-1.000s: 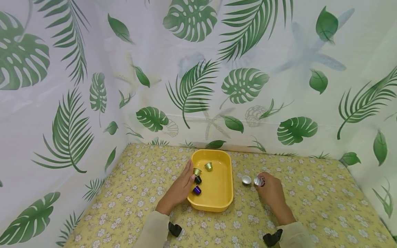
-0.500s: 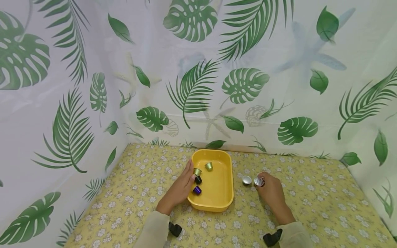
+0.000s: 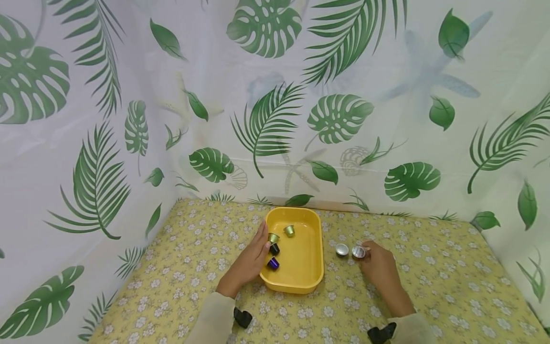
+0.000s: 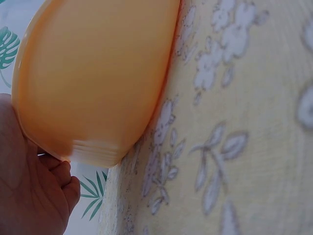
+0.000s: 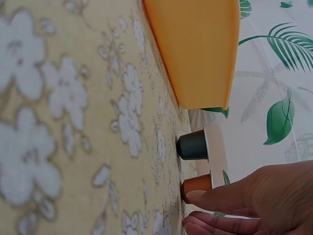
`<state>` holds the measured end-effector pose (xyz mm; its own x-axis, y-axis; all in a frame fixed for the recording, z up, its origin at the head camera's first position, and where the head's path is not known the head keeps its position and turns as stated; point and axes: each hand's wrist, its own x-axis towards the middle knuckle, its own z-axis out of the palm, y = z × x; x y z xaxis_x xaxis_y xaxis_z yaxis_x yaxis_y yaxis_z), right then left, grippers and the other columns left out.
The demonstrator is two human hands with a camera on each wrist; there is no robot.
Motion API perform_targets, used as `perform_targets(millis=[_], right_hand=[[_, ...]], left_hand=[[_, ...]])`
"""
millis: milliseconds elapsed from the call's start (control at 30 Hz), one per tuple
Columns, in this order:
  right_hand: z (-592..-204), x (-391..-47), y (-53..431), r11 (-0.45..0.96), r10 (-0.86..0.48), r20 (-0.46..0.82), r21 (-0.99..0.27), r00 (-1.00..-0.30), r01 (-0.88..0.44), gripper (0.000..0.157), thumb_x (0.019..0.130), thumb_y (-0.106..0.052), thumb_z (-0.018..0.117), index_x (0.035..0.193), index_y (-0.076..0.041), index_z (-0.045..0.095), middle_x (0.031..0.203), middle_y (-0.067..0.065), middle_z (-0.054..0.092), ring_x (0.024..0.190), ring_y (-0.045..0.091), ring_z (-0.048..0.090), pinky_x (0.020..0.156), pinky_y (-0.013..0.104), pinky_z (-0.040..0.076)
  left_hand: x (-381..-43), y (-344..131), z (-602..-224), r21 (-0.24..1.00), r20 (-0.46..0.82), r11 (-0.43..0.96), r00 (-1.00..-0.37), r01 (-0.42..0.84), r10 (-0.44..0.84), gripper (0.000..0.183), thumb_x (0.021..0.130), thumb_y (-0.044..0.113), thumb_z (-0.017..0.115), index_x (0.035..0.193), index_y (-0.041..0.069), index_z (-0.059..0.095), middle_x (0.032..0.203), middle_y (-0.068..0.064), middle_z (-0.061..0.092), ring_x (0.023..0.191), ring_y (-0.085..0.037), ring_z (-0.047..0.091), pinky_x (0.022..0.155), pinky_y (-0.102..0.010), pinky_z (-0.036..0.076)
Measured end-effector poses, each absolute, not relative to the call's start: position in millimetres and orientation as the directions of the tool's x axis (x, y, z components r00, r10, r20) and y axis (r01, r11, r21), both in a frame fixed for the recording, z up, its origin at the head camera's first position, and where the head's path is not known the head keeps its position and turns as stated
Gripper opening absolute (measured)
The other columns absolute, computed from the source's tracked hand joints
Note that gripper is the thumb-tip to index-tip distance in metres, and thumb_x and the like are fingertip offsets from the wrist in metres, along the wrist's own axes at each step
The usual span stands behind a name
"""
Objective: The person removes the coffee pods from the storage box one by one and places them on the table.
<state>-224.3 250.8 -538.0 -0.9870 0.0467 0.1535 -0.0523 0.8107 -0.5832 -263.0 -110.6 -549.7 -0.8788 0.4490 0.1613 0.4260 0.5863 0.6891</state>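
On the left, my left hand (image 3: 250, 258) grips the left rim of a yellow tray (image 3: 301, 289); its curled fingers show against the outer wall in the left wrist view. Inside the tray lie two light green coffee capsules (image 3: 289, 231), a black capsule (image 3: 274, 248) and a purple capsule (image 3: 273, 263). To the right of the tray, an orange-brown capsule (image 5: 194, 184) stands on the cloth with its silver lid up. My right hand (image 3: 382, 267) is beside it, thumb tip overlapping its side in the right wrist view, fingers apart from the thumb.
A dark capsule (image 5: 192, 146) with a silver lid stands between the tray and the orange-brown one. Yellow flowered cloth (image 3: 180, 286) covers the table. White leaf-print sheets (image 3: 275, 119) rise behind it and along the left side.
My right hand has drawn slightly back to the right from the orange-brown capsule, showing more of its lid. The left hand and the tray have stayed in place.
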Motion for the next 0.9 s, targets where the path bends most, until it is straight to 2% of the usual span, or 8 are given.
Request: perform_targets(millis=[133,467,667,900], right_hand=[[-536,-223,253,0.807,0.046,0.123,-0.589,-0.991,-0.035,0.042,0.087,0.008,0.064,0.129,0.013,0.059,0.097,0.023,0.070,0.078,0.031,0.067,0.061,0.044,0.053],[-531,-217,258,0.805,0.032,0.057,-0.593,-0.998,-0.008,0.053,0.086,0.002,0.073,0.134,0.015,0.054,0.106,0.025,0.068,0.093,0.037,0.066,0.074,0.051,0.056],[-521,-215,256,0.826,0.015,-0.008,-0.563,-1.000,0.017,0.064,0.086,-0.005,0.078,0.139,0.015,0.048,0.103,0.021,0.067,0.081,0.026,0.063,0.070,0.047,0.054],[-505,-209,253,0.833,0.007,-0.038,-0.552,-0.999,0.027,0.068,0.086,-0.010,0.081,0.139,0.016,0.048,0.102,0.021,0.066,0.075,0.023,0.062,0.066,0.044,0.053]], left_hand=[[-263,-111,-550,0.692,0.163,0.582,-0.878,0.427,0.450,0.058,0.114,0.026,0.029,0.163,0.004,0.005,0.169,0.002,-0.009,0.155,-0.021,0.003,0.123,-0.047,0.015],[-263,-111,-550,0.699,0.165,0.573,-0.876,0.428,0.453,0.058,0.114,0.028,0.028,0.163,0.005,0.006,0.169,0.004,-0.009,0.155,-0.020,0.003,0.124,-0.045,0.015],[-265,-112,-551,0.695,0.160,0.579,-0.877,0.426,0.453,0.058,0.114,0.029,0.026,0.163,0.006,0.005,0.169,0.005,-0.010,0.155,-0.017,0.002,0.124,-0.043,0.014],[-265,-112,-551,0.691,0.171,0.572,-0.868,0.442,0.466,0.059,0.114,0.028,0.027,0.163,0.003,0.004,0.171,-0.009,-0.004,0.156,-0.021,0.002,0.123,-0.048,0.016]])
